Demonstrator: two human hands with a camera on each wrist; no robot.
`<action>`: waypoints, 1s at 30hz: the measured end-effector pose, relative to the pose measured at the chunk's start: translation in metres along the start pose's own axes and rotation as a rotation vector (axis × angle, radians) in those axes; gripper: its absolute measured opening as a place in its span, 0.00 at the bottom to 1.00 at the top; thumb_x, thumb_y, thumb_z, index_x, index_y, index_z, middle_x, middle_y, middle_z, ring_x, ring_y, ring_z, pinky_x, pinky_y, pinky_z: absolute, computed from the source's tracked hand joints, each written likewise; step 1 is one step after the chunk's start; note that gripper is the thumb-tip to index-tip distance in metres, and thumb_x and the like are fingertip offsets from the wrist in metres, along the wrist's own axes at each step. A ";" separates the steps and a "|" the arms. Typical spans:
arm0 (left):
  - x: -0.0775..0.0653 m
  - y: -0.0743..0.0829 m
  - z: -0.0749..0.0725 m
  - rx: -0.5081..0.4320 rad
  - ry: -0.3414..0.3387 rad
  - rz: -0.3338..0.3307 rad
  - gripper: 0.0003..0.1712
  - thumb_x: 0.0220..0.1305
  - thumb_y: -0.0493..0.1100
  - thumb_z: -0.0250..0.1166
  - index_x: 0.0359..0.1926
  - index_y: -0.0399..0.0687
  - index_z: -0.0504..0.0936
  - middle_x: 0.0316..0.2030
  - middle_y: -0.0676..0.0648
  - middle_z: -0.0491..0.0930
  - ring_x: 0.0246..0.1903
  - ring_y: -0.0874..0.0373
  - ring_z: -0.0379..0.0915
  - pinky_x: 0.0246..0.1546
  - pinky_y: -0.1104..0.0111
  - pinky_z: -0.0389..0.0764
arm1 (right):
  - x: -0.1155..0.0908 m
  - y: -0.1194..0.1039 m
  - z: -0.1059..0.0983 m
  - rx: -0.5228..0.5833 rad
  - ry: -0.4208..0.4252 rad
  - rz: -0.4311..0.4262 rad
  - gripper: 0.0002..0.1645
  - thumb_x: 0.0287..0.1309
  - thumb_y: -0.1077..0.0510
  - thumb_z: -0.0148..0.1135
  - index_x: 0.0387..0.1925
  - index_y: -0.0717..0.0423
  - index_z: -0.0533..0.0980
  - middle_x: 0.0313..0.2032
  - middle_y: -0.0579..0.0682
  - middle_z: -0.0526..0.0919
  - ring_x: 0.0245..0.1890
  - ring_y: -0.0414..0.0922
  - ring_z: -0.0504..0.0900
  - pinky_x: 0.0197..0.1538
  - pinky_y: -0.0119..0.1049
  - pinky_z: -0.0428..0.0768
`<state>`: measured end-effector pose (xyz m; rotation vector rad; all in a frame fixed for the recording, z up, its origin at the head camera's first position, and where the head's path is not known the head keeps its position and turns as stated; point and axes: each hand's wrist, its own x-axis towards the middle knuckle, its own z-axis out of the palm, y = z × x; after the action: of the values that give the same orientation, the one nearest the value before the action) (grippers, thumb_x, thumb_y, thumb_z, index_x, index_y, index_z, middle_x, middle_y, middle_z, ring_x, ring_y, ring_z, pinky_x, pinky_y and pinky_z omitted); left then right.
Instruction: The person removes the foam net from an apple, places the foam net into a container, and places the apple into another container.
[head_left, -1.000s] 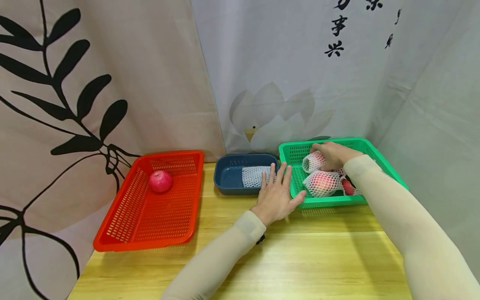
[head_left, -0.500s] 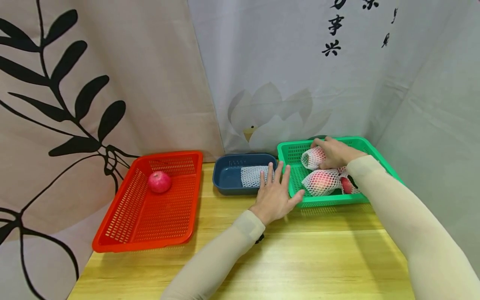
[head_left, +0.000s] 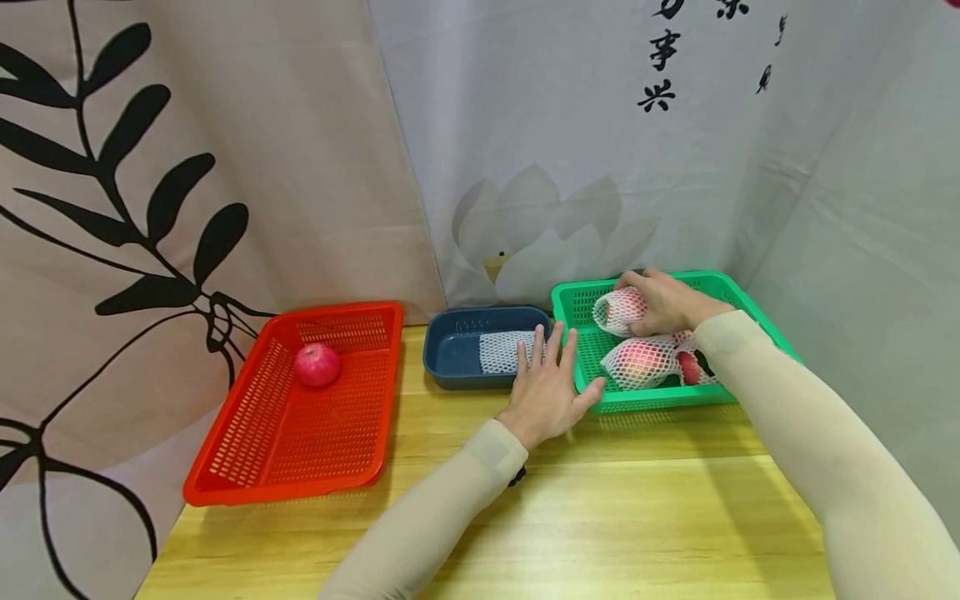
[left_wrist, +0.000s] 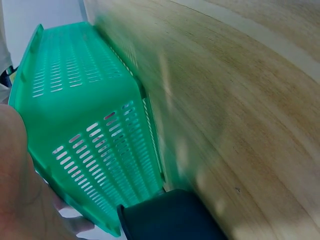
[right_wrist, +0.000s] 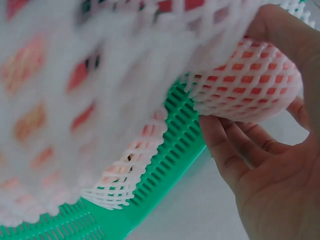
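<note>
Gripping a netted fruit between thumb and fingers, the right hand shows over the green basket on my feed; I can't tell whether that fruit rests on the basket's floor. On the near side of this hand I see other netted fruits. The left hand is released, fingers straight and spread, beside the basket's left end; whether it touches, I can't say. Left of its fingers sits the blue tray with a white foam net. Well left of both hands, the red basket bears a pink fruit.
</note>
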<state>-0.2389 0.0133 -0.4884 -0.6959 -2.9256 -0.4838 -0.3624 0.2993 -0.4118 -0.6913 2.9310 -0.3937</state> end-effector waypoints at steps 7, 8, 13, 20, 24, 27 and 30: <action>0.000 0.000 0.000 -0.014 0.000 -0.001 0.54 0.90 0.76 0.46 0.97 0.52 0.47 0.97 0.41 0.41 0.96 0.33 0.33 0.94 0.28 0.45 | -0.006 -0.008 -0.004 0.029 0.012 0.006 0.45 0.66 0.53 0.85 0.78 0.53 0.72 0.66 0.73 0.78 0.56 0.64 0.85 0.58 0.68 0.87; 0.000 0.000 0.000 -0.011 0.000 -0.002 0.54 0.90 0.77 0.46 0.98 0.52 0.46 0.97 0.42 0.41 0.96 0.33 0.34 0.94 0.29 0.45 | -0.007 -0.009 -0.004 0.035 0.015 0.009 0.45 0.66 0.53 0.85 0.78 0.52 0.72 0.66 0.73 0.78 0.56 0.64 0.85 0.58 0.67 0.88; 0.000 0.000 0.001 -0.010 -0.002 -0.009 0.53 0.90 0.76 0.46 0.98 0.55 0.44 0.97 0.42 0.41 0.96 0.33 0.34 0.94 0.29 0.44 | -0.009 -0.014 -0.004 0.061 0.037 0.006 0.44 0.66 0.53 0.85 0.77 0.51 0.73 0.67 0.72 0.78 0.55 0.62 0.86 0.57 0.65 0.89; -0.001 -0.001 0.000 -0.019 -0.026 -0.016 0.53 0.90 0.77 0.43 0.98 0.55 0.43 0.98 0.43 0.39 0.97 0.35 0.29 0.94 0.30 0.42 | -0.014 -0.019 -0.002 0.080 0.051 -0.008 0.46 0.64 0.51 0.87 0.77 0.49 0.73 0.69 0.72 0.79 0.57 0.62 0.86 0.56 0.65 0.89; -0.001 -0.001 0.001 -0.012 -0.028 -0.014 0.54 0.90 0.78 0.42 0.98 0.55 0.42 0.98 0.43 0.40 0.96 0.34 0.29 0.94 0.29 0.43 | -0.016 -0.024 -0.003 0.095 0.078 -0.029 0.45 0.64 0.53 0.87 0.77 0.49 0.74 0.66 0.70 0.81 0.53 0.59 0.86 0.52 0.59 0.90; -0.001 -0.001 0.002 -0.019 -0.023 -0.015 0.53 0.90 0.77 0.43 0.98 0.55 0.42 0.98 0.43 0.40 0.96 0.34 0.30 0.94 0.29 0.43 | -0.017 -0.026 -0.004 0.106 0.098 -0.060 0.44 0.65 0.54 0.86 0.76 0.51 0.73 0.63 0.68 0.83 0.50 0.57 0.88 0.49 0.54 0.91; -0.001 0.000 0.002 -0.022 -0.025 -0.015 0.53 0.90 0.77 0.44 0.98 0.55 0.42 0.98 0.43 0.39 0.96 0.34 0.30 0.94 0.29 0.43 | -0.018 -0.028 -0.004 0.128 0.113 -0.082 0.43 0.66 0.57 0.85 0.76 0.53 0.73 0.61 0.67 0.84 0.49 0.56 0.89 0.47 0.50 0.92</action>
<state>-0.2384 0.0137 -0.4903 -0.6883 -2.9547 -0.5126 -0.3357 0.2841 -0.3994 -0.7978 2.9556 -0.6427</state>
